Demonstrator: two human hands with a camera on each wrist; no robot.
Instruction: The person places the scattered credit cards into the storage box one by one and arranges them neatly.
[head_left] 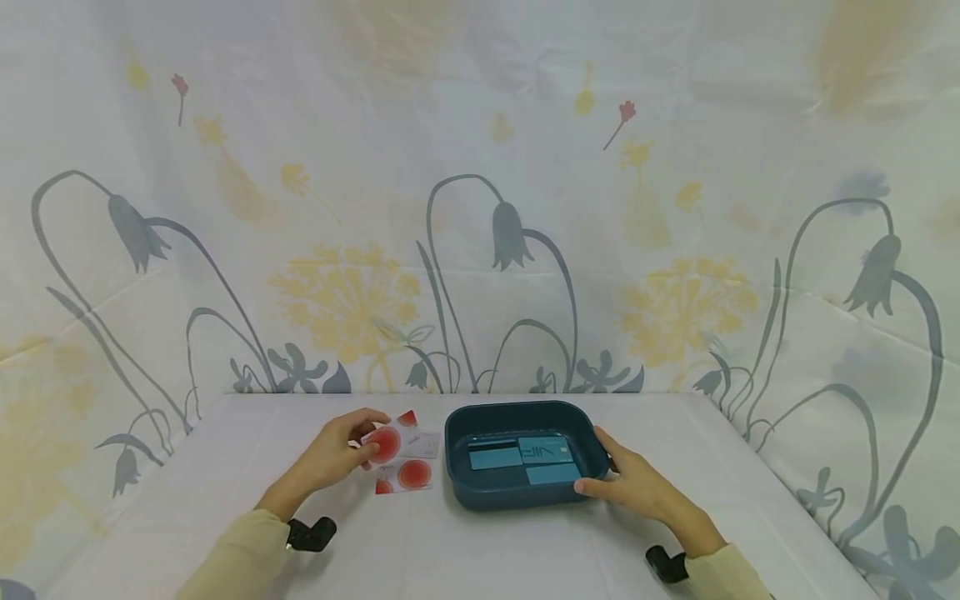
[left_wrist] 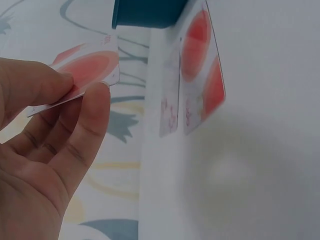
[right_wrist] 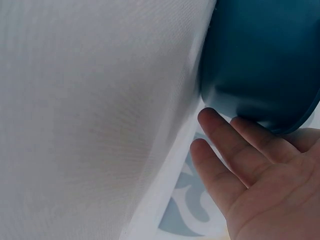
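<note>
My left hand (head_left: 337,454) pinches a white card with a red circle (head_left: 386,444) between thumb and fingers. In the left wrist view this card (left_wrist: 95,67) is tilted, above the table surface. Two more cards lie there: a white one with a red circle (head_left: 413,475) and a paler one (head_left: 426,446), side by side. To their right stands a dark teal plastic box (head_left: 517,498). Inside it lie a blue card with a dark stripe (head_left: 495,457), a lettered blue card (head_left: 545,450) and a plain blue card (head_left: 553,474). My right hand (head_left: 637,483) touches the box's right end, thumb at the rim, fingers extended outside.
A white cloth (head_left: 517,558) covers the table. Behind it hangs a pale curtain with a grey and yellow flower print (head_left: 480,125). Black wrist cameras (head_left: 311,534) sit below both hands.
</note>
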